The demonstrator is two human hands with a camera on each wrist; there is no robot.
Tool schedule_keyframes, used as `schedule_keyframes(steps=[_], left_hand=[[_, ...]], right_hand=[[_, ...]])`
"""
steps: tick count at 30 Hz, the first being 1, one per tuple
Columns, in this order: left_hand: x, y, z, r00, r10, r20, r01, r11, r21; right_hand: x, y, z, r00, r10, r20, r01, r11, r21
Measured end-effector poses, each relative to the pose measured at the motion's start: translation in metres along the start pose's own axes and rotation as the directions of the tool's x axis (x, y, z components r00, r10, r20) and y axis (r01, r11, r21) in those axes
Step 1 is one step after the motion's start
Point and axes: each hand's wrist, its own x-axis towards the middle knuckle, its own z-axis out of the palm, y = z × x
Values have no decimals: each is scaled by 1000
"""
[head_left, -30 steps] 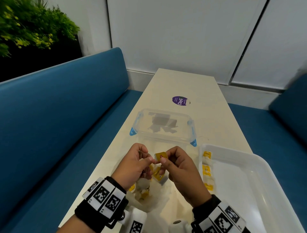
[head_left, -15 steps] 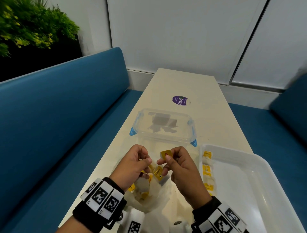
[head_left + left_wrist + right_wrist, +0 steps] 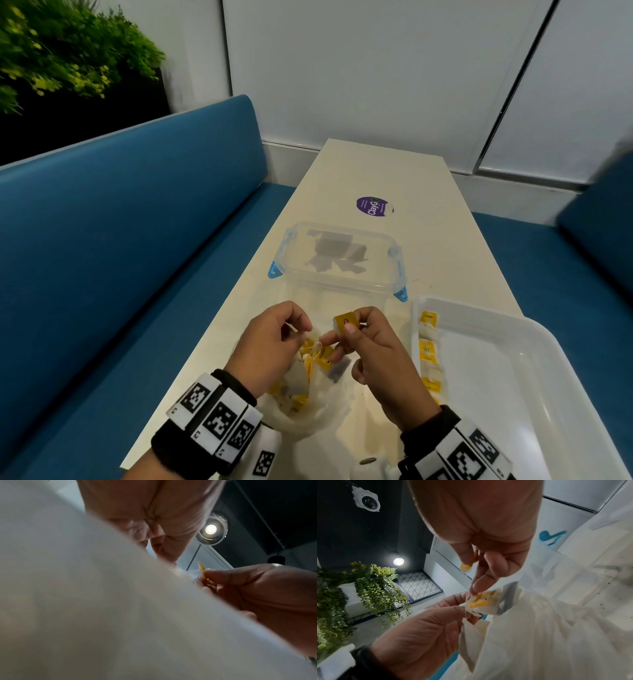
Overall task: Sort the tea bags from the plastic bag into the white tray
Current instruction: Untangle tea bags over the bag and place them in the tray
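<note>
The right hand [image 3: 368, 346] pinches a yellow tea bag [image 3: 346, 322]. The left hand [image 3: 274, 339] pinches its thin string. The bag [image 3: 308, 404] sits under both hands. The tray [image 3: 513, 359] lies just right, nearer the right hand.

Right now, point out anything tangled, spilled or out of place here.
Tea bag strings look tangled: the right hand pinches a yellow tag while the left hand pulls a string from the plastic bag. Nothing spilled.
</note>
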Motion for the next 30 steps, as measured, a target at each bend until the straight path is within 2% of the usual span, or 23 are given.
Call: schedule_keyframes(steps=[2, 6, 16, 22, 26, 30], left_hand=[[-1, 3, -1, 997, 0, 71, -3, 999, 34], [0, 8, -3, 965, -18, 260, 35, 998, -61], [-1, 4, -4, 962, 0, 274, 27, 995, -96], [-4, 3, 0, 948, -8, 319, 74, 978, -194], [-2, 5, 0, 953, 23, 302, 32, 984, -175], [-1, 4, -4, 957, 37, 289, 43, 963, -265]], right_hand=[[-1, -1, -1, 1000, -10, 10, 9, 1000, 9], [-1, -1, 0, 1000, -18, 20, 17, 999, 39], [2, 3, 1, 999, -35, -39, 35, 999, -8], [2, 2, 2, 997, -49, -55, 48, 999, -16], [4, 0, 1, 994, -80, -72, 77, 996, -49], [5, 0, -1, 990, -109, -94, 96, 986, -135]])
